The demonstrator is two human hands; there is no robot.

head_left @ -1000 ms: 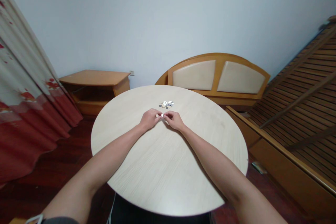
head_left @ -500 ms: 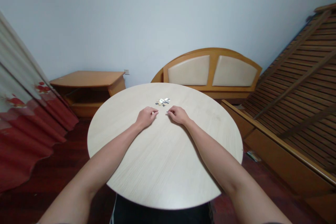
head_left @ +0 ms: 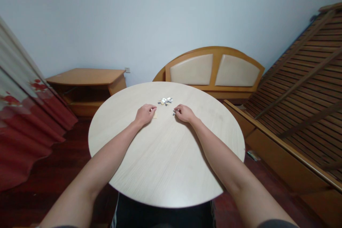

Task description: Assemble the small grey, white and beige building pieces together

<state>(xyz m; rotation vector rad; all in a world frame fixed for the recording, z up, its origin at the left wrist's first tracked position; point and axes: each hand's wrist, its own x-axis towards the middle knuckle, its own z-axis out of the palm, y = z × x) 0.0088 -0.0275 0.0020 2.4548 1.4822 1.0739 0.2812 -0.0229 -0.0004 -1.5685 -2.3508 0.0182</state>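
Note:
A small heap of flat white, yellowish and dark grey pieces lies on the round pale table, just beyond both hands. To the left of it my left hand is closed in a pinch, its fingertips at a small pale yellow piece that partly shows below them. Opposite, my right hand also pinches, with a small dark grey piece at its fingertips, close to the tabletop. What print or shape the pieces have is too small to tell.
Behind the table on the left stands a low wooden cabinet. A headboard with cream panels leans at the wall. On the right are a slatted wooden panel and a bed rail. A red and white curtain hangs at the left.
My hands have moved slightly apart. A pale yellow piece now shows under my left fingertips, and the dark piece by my right fingertips shows more clearly. The camera view has shifted a little.

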